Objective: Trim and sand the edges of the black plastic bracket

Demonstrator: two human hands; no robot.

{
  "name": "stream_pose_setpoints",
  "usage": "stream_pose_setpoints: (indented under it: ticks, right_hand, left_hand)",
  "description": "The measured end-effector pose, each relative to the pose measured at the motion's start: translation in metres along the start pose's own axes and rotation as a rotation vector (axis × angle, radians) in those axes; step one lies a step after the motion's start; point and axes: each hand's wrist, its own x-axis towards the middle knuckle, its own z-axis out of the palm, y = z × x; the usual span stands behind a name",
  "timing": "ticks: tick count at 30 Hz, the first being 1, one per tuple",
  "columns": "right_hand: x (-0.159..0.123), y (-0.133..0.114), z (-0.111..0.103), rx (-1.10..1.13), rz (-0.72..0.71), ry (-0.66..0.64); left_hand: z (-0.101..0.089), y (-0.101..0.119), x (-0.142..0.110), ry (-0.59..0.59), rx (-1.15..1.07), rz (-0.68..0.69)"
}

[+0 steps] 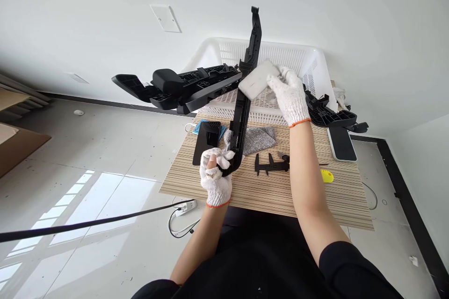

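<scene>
My left hand (pixel 216 170), in a white knit glove with an orange cuff, is closed round the lower end of a long black plastic frame part (pixel 239 124). That part rises upright and slants over the basket, with ribs and clips along it. My right hand (pixel 289 93), gloved the same way, grips a flat whitish pad (pixel 258 79) by its right edge. The pad lies across the middle of the long part and hides some of it; whether they touch I cannot tell. Another bulky black plastic part (pixel 196 88) sticks out to the left, behind the upright one.
A white plastic basket (pixel 319 63) stands against the wall. On the striped wooden table (pixel 266 196) lie black calipers (pixel 271 164), a grey cloth (pixel 259 140), a phone (pixel 342 144), a yellow-handled tool (pixel 327 176) and a black device (pixel 203 142). More black plastic (pixel 329 114) overhangs at right.
</scene>
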Motion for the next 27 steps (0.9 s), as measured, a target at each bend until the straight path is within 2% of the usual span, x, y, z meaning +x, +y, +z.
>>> stream_pose_setpoints:
  ticks: [3, 6, 10, 13, 18, 22, 24, 27]
  right_hand:
    - [0.0006, 0.0005, 0.0005, -0.008, 0.007, -0.046]
    - [0.0008, 0.0008, 0.0008, 0.019, 0.004, 0.015]
    - [-0.0003, -0.0002, 0.0017, 0.031, 0.032, 0.006]
    - [-0.0008, -0.0011, 0.002, 0.073, 0.023, 0.072]
    - [0.0019, 0.0015, 0.0016, 0.058, 0.035, 0.022]
    - [0.0032, 0.0046, 0.0017, 0.099, 0.013, 0.092]
    - [0.0014, 0.0042, 0.0012, 0.092, -0.015, 0.044]
    - [-0.0036, 0.0011, -0.0003, 0.092, -0.038, -0.097]
  left_hand:
    - [0.0001, 0.0, 0.0, -0.002, 0.0, -0.006]
    - [-0.0003, -0.0006, 0.0002, -0.001, 0.003, 0.001]
    - [-0.0006, -0.0015, 0.0002, 0.015, -0.016, -0.01]
    - [-0.0003, -0.0013, -0.0002, 0.03, -0.024, -0.016]
    - [0.0015, 0.0009, -0.0008, 0.034, -0.024, -0.02]
    - [0.0028, 0.0016, -0.0012, 0.021, -0.024, -0.023]
    - [0.0027, 0.0013, -0.0012, 0.012, -0.023, -0.021]
    - [0.0021, 0.0009, -0.0007, 0.029, -0.019, -0.032]
